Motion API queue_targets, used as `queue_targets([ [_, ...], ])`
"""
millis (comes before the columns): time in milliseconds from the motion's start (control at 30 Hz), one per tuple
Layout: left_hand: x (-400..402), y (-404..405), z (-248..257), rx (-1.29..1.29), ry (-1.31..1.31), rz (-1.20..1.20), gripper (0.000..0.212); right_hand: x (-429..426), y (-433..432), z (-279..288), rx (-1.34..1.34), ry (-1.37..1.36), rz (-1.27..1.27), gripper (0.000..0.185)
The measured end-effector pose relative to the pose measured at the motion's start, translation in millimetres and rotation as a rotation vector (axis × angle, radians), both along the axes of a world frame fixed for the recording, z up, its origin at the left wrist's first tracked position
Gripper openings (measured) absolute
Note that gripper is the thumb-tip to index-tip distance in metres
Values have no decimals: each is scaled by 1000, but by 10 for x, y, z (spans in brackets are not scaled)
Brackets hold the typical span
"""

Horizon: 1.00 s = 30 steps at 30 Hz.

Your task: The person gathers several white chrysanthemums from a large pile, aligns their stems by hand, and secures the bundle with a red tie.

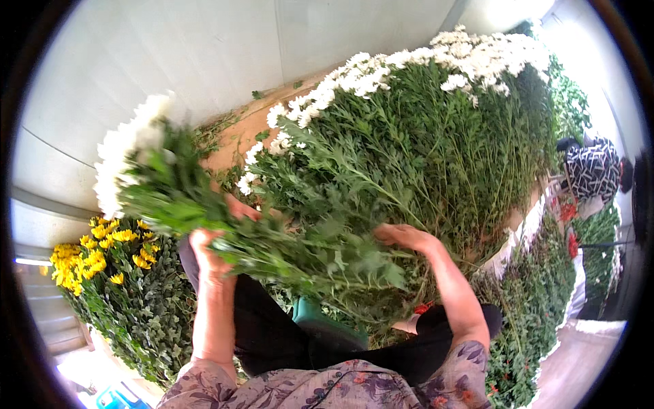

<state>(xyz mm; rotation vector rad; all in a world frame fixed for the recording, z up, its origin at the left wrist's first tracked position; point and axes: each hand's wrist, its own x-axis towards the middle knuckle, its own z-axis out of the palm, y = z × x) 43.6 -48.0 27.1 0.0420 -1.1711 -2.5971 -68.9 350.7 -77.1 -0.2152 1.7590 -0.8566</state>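
A thick bunch of white chrysanthemums (168, 199) lies across my lap, its blooms at the upper left and its leafy stems running right. My left hand (212, 253) is closed around these stems below the blooms. At the right, my right hand (401, 236) touches or hovers over leafy stems near the bunch's lower end; its fingertips are partly hidden by foliage, and a grip cannot be made out. Beyond both hands spreads a large pile of white chrysanthemums (439, 128), flower heads toward the wall.
Yellow chrysanthemums (122, 255) stand at my left. A green stool (327, 324) shows between my legs. A pale wall (204, 51) rises in front. More cut greenery (531, 307) with red flowers lies at the right, where a person in a patterned top (592, 171) is near another pile.
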Motion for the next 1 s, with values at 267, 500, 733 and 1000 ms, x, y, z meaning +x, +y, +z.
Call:
queue_targets([
  [267, -417, -1800, 1849, -1035, 18, 783, 55, 204, 1457, -608, 709, 413, 269, 54],
  [500, -426, -1540, 3862, -1707, 347, 679, 41, 307, 623, 923, 28, 823, -597, 49],
  [733, -438, 989, 2496, -2221, -39, -313, 93, 1527, -569, 1848, -623, 712, -499, 93],
  [1000, -144, 1560, 628, -1463, -261, -1393, 92, 2287, -659, 907, -977, 296, -904, 66],
])
